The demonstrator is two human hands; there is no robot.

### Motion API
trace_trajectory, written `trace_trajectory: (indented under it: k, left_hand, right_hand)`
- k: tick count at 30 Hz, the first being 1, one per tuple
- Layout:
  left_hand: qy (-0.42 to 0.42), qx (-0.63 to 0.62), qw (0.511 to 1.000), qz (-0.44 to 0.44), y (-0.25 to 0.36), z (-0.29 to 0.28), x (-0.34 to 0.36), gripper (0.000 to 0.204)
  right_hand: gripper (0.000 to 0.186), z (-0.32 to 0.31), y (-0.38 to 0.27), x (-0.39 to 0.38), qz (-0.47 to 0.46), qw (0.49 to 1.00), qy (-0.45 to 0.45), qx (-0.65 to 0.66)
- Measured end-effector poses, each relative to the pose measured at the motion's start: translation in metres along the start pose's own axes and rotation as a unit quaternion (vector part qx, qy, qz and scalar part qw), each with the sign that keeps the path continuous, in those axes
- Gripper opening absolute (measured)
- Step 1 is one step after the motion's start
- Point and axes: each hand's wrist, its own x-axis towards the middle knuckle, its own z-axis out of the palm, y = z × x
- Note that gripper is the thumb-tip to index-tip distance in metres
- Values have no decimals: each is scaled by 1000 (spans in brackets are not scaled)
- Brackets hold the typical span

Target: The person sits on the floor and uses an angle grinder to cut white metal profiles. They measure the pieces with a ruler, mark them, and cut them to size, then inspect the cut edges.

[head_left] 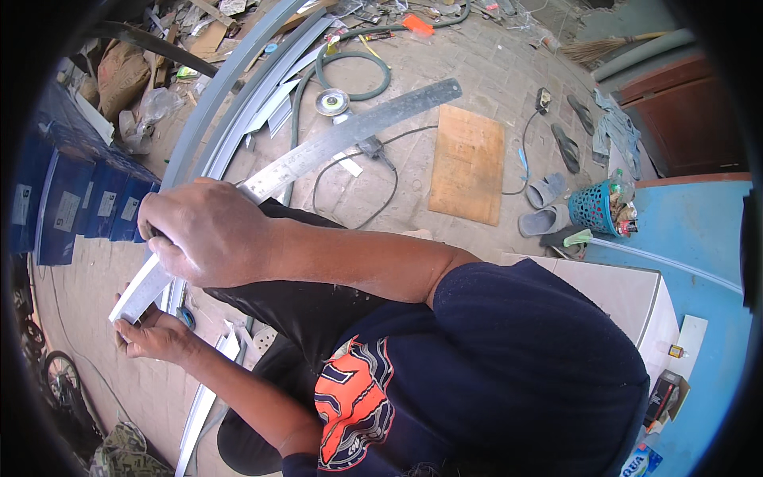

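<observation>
My right hand (211, 232) is closed around a long, flat metal ruler (350, 131), which slants from the upper right down to the lower left. Below it, my left hand (159, 335) pinches the near end of the strip between thumb and fingers; some of its fingers are hidden behind the metal. Beyond the ruler's middle, an angle grinder (370, 148) lies on the floor with its round disc (332, 102) facing up. Part of the grinder is covered by the ruler. Long grey metal profiles (199, 123) run along the floor past my hands.
A wooden board (467, 165) lies right of the grinder's cord. Blue boxes (60, 208) are stacked at left. A green hose (389, 75) coils at the back near scattered debris. Sandals (547, 191) and a blue basket (598, 208) stand at right, beside a white tiled block (604, 286).
</observation>
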Motion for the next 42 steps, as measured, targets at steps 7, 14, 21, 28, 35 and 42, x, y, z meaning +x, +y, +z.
trace_trajectory:
  k: [7,14,21,28,35,42]
  left_hand:
    - [12,-29,999,41,16,17,-11,41]
    - [30,-20,999,11,21,27,-16,42]
    - [42,-33,999,5,14,18,-14,42]
    - [51,-64,997,-15,17,20,-18,44]
    - [63,-45,997,-17,18,19,-18,43]
    - [61,-36,997,-17,20,19,-18,43]
  right_hand:
    - [21,-41,9,28,163,977,-119,71]
    - [21,-34,4,38,129,973,-189,34]
    - [23,-26,1,38,92,977,-195,2]
    - [22,-19,-5,35,60,980,-186,-30]
    - [20,-18,-6,33,62,979,-193,-29]
    - [18,-18,-7,33,54,979,-194,-39]
